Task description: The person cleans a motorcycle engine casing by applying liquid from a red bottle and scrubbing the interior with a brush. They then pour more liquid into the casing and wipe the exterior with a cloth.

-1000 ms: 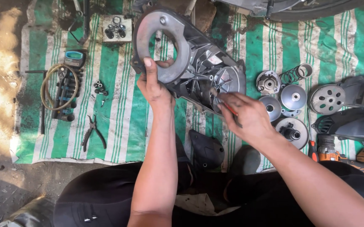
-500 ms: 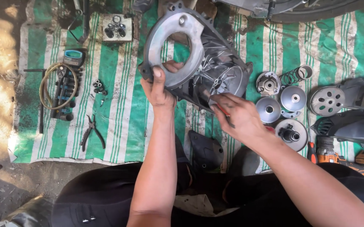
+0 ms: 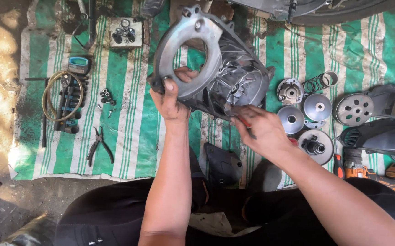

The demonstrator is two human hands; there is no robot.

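A: Left hand (image 3: pixel 170 101)?
B: Clamped on the lower rim of the grey cast-metal engine cover with the big round opening (image 3: pixel 206 64), thumb on its face, fingers through the hole; cover tilted up off the green-and-white striped tarp (image 3: pixel 129 136).

A: Right hand (image 3: pixel 263 130)?
B: At the cover's lower right edge, grip narrow, pinched around a small red-handled tool (image 3: pixel 245 123); tip hidden.

A: Nearby?
B: Round silver pulley discs (image 3: pixel 316 107) and a coil spring (image 3: pixel 318 83) just right of the cover; black pliers (image 3: pixel 99 146) and a socket rail (image 3: pixel 72 107) well left; orange cordless drill (image 3: pixel 375 172) at right.
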